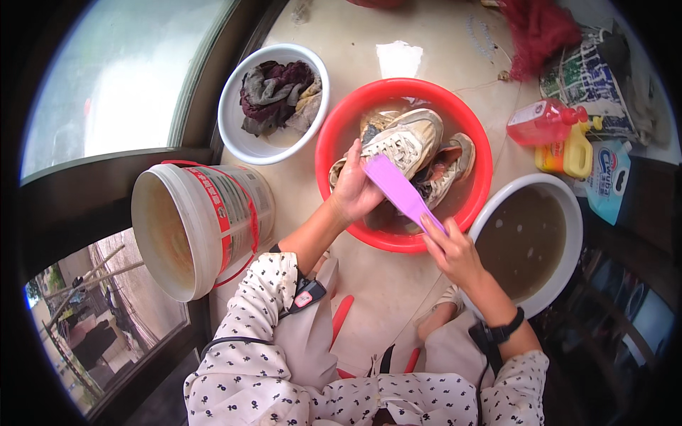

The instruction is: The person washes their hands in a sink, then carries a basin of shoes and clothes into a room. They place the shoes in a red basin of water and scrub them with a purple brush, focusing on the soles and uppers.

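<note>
My left hand [356,186] grips a dirty white lace-up sneaker [405,139] by its near side, thumb up along the shoe. My right hand [453,249] holds the thin end of a purple plastic brush [403,193]. Its broad end lies beside my left fingers, over the shoe's edge; its bristles are hidden. Below is a red plastic basin [403,246] of murky water, in which a second sneaker [454,168] rests tilted on the right. Another worn shoe part [375,122] shows behind the held sneaker, partly covered by it.
A white basin [229,125] with wet cloths [279,90] stands at upper left. Left of me is a large plastic bucket [240,213]; at right, a white basin [574,223] of brown water. Pink bottle [538,122], yellow bottle [566,152] and blue pouch [607,178] stand beyond it.
</note>
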Demonstrator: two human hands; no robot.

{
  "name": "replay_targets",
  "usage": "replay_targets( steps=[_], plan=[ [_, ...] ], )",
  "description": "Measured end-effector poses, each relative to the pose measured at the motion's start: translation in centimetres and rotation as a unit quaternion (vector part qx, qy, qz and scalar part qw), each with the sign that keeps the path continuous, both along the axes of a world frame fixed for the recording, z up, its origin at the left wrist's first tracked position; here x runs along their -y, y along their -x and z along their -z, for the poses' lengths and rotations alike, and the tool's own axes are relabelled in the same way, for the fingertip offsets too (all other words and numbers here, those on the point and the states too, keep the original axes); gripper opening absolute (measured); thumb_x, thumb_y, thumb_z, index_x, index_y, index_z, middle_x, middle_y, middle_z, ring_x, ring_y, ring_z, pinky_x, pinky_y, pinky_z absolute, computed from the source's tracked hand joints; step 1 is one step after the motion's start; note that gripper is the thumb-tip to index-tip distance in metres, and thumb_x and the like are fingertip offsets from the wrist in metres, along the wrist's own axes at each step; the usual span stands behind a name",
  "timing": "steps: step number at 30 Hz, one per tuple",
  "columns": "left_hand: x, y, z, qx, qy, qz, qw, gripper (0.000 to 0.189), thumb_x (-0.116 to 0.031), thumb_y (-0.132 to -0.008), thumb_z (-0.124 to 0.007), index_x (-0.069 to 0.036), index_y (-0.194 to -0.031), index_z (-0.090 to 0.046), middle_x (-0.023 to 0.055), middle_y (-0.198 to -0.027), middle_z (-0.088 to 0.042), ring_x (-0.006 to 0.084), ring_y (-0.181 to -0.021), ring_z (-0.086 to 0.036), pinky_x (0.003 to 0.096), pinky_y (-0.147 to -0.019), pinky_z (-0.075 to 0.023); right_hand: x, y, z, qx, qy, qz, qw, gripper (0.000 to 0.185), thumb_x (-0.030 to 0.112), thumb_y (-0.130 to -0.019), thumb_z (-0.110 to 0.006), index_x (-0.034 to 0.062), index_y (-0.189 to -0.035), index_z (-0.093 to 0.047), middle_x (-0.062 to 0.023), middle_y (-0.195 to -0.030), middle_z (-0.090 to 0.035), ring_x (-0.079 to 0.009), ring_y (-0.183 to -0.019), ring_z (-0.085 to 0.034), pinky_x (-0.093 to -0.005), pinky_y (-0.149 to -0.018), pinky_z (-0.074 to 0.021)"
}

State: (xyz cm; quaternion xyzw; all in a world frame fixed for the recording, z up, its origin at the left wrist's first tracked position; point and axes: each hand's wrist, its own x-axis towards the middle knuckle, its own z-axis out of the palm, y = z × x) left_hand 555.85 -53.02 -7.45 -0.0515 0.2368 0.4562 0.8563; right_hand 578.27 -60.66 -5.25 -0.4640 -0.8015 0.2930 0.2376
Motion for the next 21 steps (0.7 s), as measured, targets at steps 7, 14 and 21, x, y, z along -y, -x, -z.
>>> replay_targets(
  steps=[7,14,21],
  plan=[
    [-0.5,0.2,-0.3,-0.01,-0.039,-0.046,0.998,0.061,-0.049,-0.104,-0.026,-0.002,-0.142,-0.039,0.0139,-0.141,-0.049,0.029,-0.131,-0.046,0.0422,-0.114,-0.0339,-0.4,-0.4,1.2,-0.025,0.012,0.01,1.0,0.047,0.013,-0.088,-0.067,0.0153,-0.135,-0.057,-0.0141,-0.079,-0.047,-0.0315,-0.06,-0.059,-0.0417,-0.052,-0.0496],
    [-0.1,-0.5,-1.1,0.008,-0.048,-0.04,0.998,0.063,-0.049,-0.105,-0.022,-0.001,-0.144,-0.036,0.0151,-0.146,-0.044,0.029,-0.133,-0.045,0.0432,-0.116,-0.0312,-1.7,0.3,0.9,-0.004,0.014,0.045,0.999,0.046,0.015,-0.089,-0.065,0.0153,-0.135,-0.057,-0.0174,-0.084,-0.051,-0.0355,-0.063,-0.06,-0.0433,-0.056,-0.0503],
    [0.0,-0.1,-0.3,-0.013,-0.018,-0.009,1.0,0.064,-0.048,-0.105,-0.022,-0.002,-0.147,-0.032,0.0166,-0.148,-0.041,0.031,-0.137,-0.039,0.0455,-0.118,-0.0265,0.3,-0.7,1.3,-0.059,0.023,0.021,0.998,0.047,0.011,-0.089,-0.066,0.0119,-0.135,-0.057,-0.0149,-0.08,-0.047,-0.0317,-0.062,-0.059,-0.041,-0.055,-0.0481]
  ],
)
